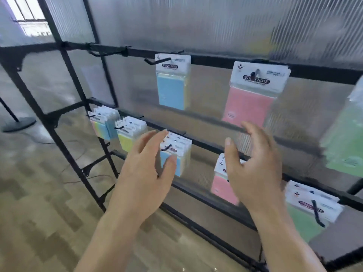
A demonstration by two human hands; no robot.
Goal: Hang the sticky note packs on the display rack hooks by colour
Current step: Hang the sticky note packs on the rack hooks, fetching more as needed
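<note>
L hand (149,169) grip wide, holding nothing, just by blue packs (182,148); R hand (255,167) same, before pink packs (220,187). Rack (62,46) mid rail (204,142): 5 bunches; top rail (212,60): 3. All upright, long axis vertical.

I see a black metal display rack (216,61) carrying two rails of black wire hooks (157,60).

Upper rail:
- a pale blue sticky note pack (171,89) with a white header card hangs straight
- a pink pack (249,103) hangs to its right
- a green pack (345,144) sits at the right edge, blurred

Lower rail, left to right, several packs per hook:
- pastel-striped stack (104,124)
- yellow stack (129,136)
- blue stack (176,154)
- pink stack (222,183), partly hidden
- green stack (308,211), with the hook poking through its headers
</note>
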